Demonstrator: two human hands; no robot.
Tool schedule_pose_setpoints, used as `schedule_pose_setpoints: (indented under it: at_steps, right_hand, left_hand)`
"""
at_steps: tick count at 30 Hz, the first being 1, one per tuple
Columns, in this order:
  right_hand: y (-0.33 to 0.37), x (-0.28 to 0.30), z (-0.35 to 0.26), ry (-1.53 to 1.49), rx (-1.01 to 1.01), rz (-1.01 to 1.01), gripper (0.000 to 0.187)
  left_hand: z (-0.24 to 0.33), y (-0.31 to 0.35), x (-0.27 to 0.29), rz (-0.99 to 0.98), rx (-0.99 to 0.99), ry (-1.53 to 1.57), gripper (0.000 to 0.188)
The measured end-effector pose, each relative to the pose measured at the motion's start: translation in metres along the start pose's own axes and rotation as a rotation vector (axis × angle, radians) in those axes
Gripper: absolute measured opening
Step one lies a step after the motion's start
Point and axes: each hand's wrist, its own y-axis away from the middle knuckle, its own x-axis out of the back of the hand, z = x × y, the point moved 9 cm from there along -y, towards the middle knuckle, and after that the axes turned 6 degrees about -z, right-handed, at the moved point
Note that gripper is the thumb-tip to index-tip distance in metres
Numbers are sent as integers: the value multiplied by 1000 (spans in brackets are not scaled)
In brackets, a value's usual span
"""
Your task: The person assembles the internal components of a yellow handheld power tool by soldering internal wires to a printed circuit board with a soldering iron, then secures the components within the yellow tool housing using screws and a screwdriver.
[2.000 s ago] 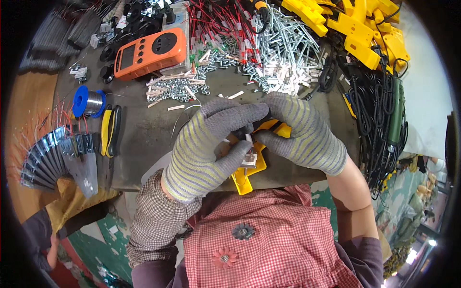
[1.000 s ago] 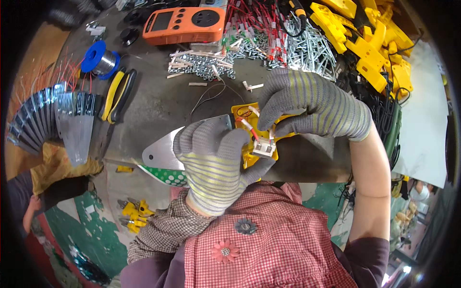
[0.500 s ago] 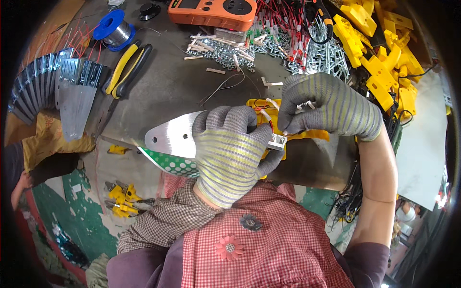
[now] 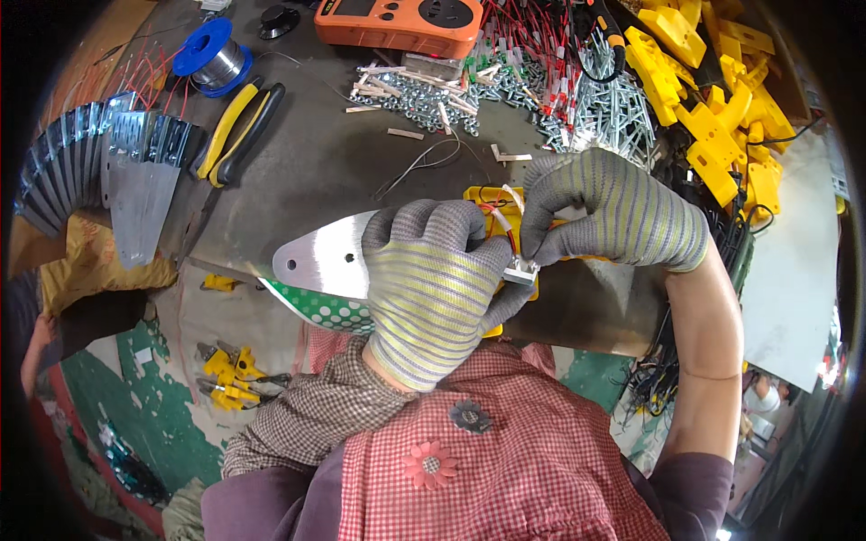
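Both my hands wear grey gloves with yellow-green stripes. My left hand (image 4: 433,302) is closed over a yellow plastic housing (image 4: 483,194) and a tapered silver metal plate (image 4: 316,257), which sticks out leftward and has two holes. Beside its thumb sits a small white block (image 4: 519,275), with red and white wires (image 4: 510,233) running to it from the housing. The fingertips of my right hand (image 4: 618,209) pinch together just above the block, over the housing; what lies between them is too small to make out. Below the plate shows a green piece with white dots (image 4: 325,308).
Yellow-handled pliers (image 4: 236,133), a solder spool (image 4: 214,59) and stacked metal plates (image 4: 144,185) lie at left. Across the back are an orange multimeter (image 4: 397,25), loose screws (image 4: 613,104) and red wires. Yellow plastic parts (image 4: 722,135) are heaped at right. Another person's arm shows at far left.
My right hand has shifted slightly down and left, its fingertips closer to the white block. My left hand and the metal plate have hardly moved.
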Motion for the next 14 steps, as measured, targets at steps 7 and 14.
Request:
schedule_pose_setpoints:
  at_steps: [7,14]
  right_hand:
    - [4,3,-1,-30,28,72,18]
    - [17,3,9,-105,4,181,16]
  left_hand:
    - [-1,0,-2,-12,12,-7,48]
    - [-3,1,-8,-71,25,-16,50]
